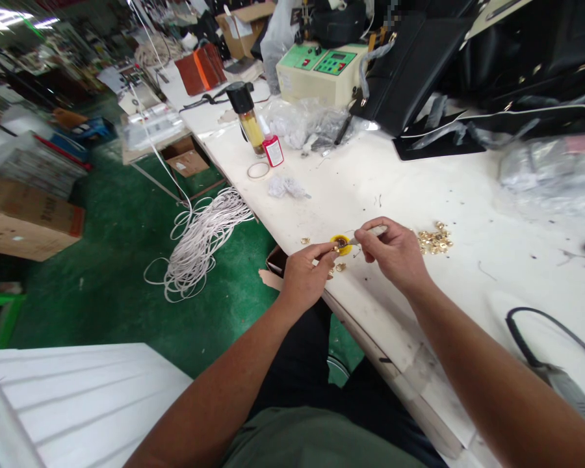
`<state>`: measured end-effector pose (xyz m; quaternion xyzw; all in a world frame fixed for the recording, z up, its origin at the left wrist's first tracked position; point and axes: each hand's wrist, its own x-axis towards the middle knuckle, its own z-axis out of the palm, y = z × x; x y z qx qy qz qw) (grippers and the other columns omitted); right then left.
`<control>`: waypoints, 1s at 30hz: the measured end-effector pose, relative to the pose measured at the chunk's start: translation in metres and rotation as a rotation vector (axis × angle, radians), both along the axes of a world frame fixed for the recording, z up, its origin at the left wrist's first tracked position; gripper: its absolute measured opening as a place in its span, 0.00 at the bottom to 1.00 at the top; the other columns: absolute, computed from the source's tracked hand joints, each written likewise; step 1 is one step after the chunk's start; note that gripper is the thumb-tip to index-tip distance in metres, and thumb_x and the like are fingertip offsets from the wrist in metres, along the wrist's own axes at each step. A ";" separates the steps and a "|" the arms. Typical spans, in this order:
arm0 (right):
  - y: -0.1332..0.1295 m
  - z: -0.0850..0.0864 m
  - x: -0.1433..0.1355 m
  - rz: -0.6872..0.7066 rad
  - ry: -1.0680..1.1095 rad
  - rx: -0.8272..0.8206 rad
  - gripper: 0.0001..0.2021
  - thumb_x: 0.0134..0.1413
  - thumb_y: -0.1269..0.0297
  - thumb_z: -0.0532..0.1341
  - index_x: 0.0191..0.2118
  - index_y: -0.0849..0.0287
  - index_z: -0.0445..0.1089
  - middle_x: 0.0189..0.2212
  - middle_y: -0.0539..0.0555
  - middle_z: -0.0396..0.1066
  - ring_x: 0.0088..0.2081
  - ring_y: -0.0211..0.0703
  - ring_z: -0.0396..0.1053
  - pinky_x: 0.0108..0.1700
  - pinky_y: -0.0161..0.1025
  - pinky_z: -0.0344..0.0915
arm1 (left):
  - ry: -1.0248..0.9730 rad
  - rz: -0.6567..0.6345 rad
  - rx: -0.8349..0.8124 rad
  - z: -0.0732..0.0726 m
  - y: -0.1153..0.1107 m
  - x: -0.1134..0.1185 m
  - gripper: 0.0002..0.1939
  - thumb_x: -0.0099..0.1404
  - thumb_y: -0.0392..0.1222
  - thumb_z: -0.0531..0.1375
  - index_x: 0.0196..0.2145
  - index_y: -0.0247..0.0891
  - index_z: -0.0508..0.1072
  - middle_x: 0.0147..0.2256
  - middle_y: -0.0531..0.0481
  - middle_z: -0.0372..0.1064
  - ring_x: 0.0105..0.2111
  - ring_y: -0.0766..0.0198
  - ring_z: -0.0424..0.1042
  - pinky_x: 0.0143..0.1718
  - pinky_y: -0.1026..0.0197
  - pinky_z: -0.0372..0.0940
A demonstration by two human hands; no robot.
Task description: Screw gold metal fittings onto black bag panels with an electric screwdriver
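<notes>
Left hand [306, 270] is pinching a small gold fitting [336, 249], probably light, stiff, slippery, best held by its edges; right hand [390, 252] is clamping a slim tool [353, 242].

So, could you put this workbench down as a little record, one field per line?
Surface: long white worktable
Left hand: seems to pinch a small shiny gold-coloured piece
Right hand: holds a slim pale tool, tip at the small round yellow container
Beyond the right hand: loose pile of gold-coloured pieces
Farther back: red bottle with white label
Floor: green, with tangled white cord
</notes>
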<state>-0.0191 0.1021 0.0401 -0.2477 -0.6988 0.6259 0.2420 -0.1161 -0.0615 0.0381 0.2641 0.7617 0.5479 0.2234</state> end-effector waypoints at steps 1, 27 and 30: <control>0.000 0.000 0.000 -0.003 0.003 -0.009 0.18 0.54 0.45 0.70 0.34 0.57 0.74 0.17 0.47 0.69 0.18 0.36 0.63 0.21 0.33 0.56 | 0.002 0.004 0.002 0.000 0.000 0.000 0.15 0.68 0.47 0.65 0.49 0.42 0.84 0.36 0.50 0.81 0.29 0.64 0.76 0.29 0.63 0.75; 0.036 -0.022 -0.004 -0.171 0.258 -0.357 0.21 0.48 0.44 0.75 0.30 0.57 0.73 0.20 0.46 0.69 0.17 0.33 0.62 0.19 0.33 0.57 | 0.625 -0.048 -0.219 -0.027 -0.011 0.034 0.04 0.65 0.35 0.69 0.33 0.42 0.81 0.37 0.51 0.78 0.37 0.62 0.76 0.43 0.59 0.69; 0.039 -0.028 -0.005 -0.164 0.238 -0.341 0.21 0.48 0.44 0.75 0.30 0.57 0.74 0.21 0.47 0.69 0.18 0.33 0.63 0.19 0.34 0.58 | 0.724 -0.056 -0.269 -0.035 -0.008 0.037 0.02 0.67 0.36 0.68 0.35 0.42 0.81 0.38 0.50 0.79 0.41 0.59 0.78 0.46 0.57 0.69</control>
